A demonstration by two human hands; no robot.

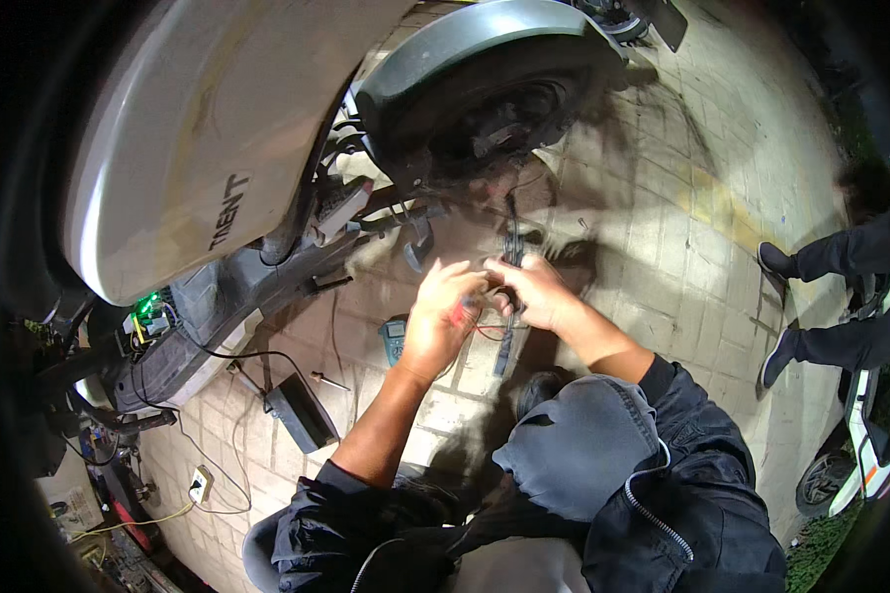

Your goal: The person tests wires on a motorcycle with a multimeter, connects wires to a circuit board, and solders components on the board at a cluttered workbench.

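In the middle, my left hand (pixel 439 314) and my right hand (pixel 538 291) almost meet over the paving. My right hand's fingers are closed around a dark cable bundle (pixel 512 245), which runs up toward the wheel. Its strap-like lower end (pixel 504 356) hangs below the hands. My left hand's fingers are bent close to it; a small red spot shows at the hand, and what lies between the fingertips is blurred. A thin wire (pixel 489 329) loops below both hands. Beside my left wrist, a teal multimeter (pixel 394 339) lies on the ground.
A scooter with a pale body panel (pixel 203 148) and wheel (pixel 485 119) fills the upper left. A black box (pixel 302 413), a screwdriver (pixel 330 381) and a power socket (pixel 201 484) lie at lower left. Someone in dark trousers (pixel 845 252) stands at right beside a white scooter (pixel 860 435).
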